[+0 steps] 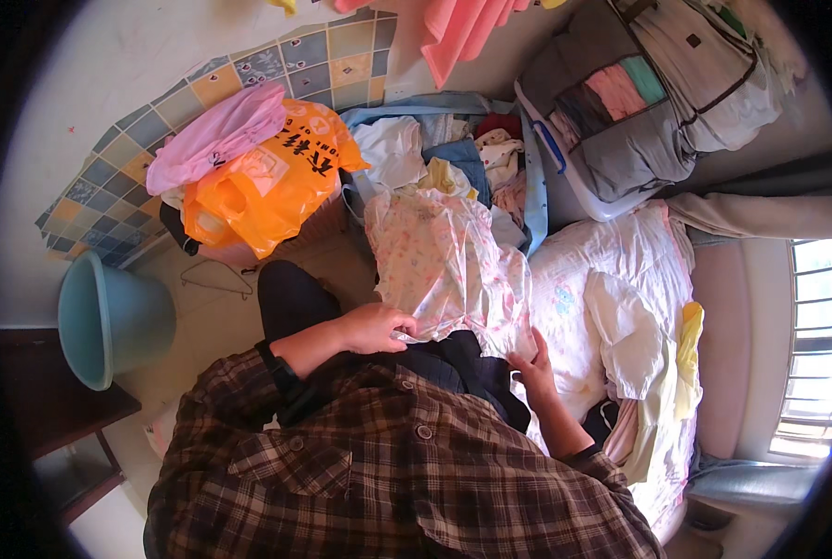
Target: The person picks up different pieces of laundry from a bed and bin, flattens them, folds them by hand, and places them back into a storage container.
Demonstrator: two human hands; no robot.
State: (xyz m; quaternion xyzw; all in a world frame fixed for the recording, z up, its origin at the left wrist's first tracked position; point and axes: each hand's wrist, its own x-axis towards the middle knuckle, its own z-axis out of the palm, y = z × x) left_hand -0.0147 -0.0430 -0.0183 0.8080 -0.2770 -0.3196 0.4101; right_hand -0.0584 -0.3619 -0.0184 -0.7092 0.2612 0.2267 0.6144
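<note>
A pale floral garment (451, 262) is spread out before me, its far end lying against a blue fabric storage bag (538, 182) full of folded and loose clothes. My left hand (376, 328) pinches the garment's near edge between thumb and fingers. At the near right corner is my right hand (533, 360), its thumb and fingers closed on the thin cloth. Inside the bag show a white garment (390, 150), a denim piece (461, 166) and a yellow cloth (445, 178).
To the left stand an orange plastic bag (269, 182), a pink bag (216, 136), a blue bucket (87, 321) and a wire hanger (216, 279) on the floor. At right, a quilted cover (562, 279) holds white clothes (625, 335). Grey storage bags (625, 161) stand behind.
</note>
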